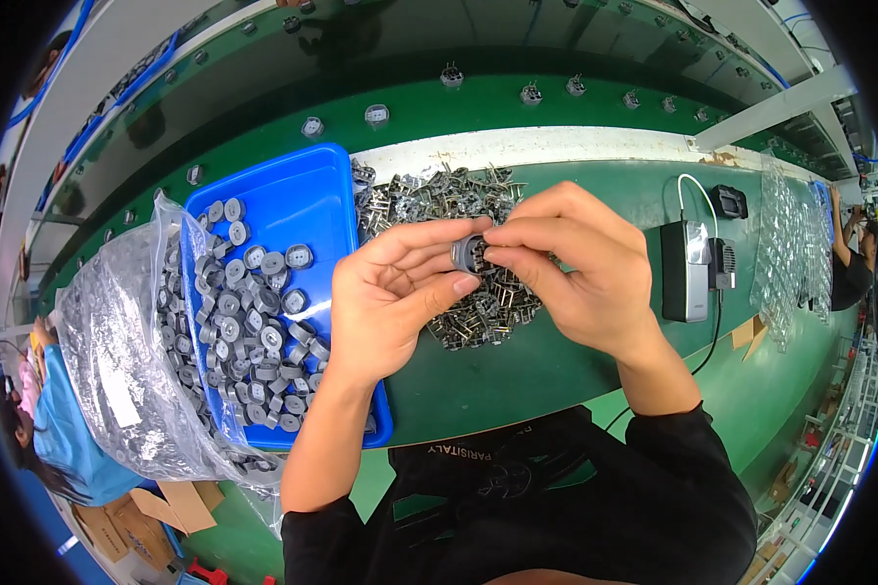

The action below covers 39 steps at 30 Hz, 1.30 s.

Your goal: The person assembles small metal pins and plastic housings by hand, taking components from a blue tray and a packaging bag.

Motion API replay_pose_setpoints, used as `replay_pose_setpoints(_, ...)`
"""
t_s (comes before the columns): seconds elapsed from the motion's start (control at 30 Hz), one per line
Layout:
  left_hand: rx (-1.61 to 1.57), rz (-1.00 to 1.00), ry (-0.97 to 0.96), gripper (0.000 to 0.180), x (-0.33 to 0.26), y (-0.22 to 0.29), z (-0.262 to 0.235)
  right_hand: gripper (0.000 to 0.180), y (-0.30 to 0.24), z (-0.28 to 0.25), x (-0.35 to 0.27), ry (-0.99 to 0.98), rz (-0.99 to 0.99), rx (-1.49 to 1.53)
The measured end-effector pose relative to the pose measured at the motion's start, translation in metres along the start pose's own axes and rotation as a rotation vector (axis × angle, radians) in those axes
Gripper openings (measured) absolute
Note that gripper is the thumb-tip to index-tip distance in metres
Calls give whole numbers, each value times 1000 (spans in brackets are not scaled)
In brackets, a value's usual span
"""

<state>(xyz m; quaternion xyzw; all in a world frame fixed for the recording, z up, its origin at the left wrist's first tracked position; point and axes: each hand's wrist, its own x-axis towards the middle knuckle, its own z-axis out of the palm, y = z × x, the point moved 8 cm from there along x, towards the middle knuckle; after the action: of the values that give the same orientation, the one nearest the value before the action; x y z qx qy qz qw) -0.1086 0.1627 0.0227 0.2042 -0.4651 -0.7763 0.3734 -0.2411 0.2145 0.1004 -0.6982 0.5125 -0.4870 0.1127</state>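
Observation:
Between the thumb and fingers of my left hand point(376, 302) is a grey round plastic housing point(462, 255), held above the bench with its open side toward the right. My right hand point(595, 268) pinches a small metal-pronged insert point(479, 255) at that open side; the fingertips partly hide it. Beneath both hands spreads a pile of similar metal-pronged parts point(415, 200). Left of my left hand lies a blue tray point(312, 185), with many more grey round housings point(254, 322) in it. A clear plastic bag point(117, 341) of these housings overlaps the tray's left side.
Beyond a white ledge point(556, 142), a green conveyor belt point(498, 93) carries spaced-out parts. At the right of the green bench point(576, 380) stand a black-and-grey device with a cable point(686, 273) and clear plastic packaging point(785, 244). Other people sit at far left and far right.

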Motion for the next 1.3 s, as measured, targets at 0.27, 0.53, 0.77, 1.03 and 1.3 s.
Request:
replay_pose_setpoints(0.27, 15, -16, 26, 41, -2, -8, -3, 22, -13, 2, 0, 79, -73, -191)
replay_pose_setpoints(0.53, 92, -58, 143, 31, -5, 0, -12, 28, -9, 12, -8, 25, -54, -66)
replay_pose_setpoints(0.77, 552, 5, 254, 23, 26, 59, -38, 28, 86, -26, -15, -76, 291, -46)
replay_pose_setpoints(1.03, 1187, 66, 534, 26, 132, 89, -174, 16, 138, 3, -27, -164, 461, -107)
replay_pose_setpoints(1.3, 1103, -77, 518, 23, 151, 58, -221, 7, 138, -33, -38, 31, 394, -101)
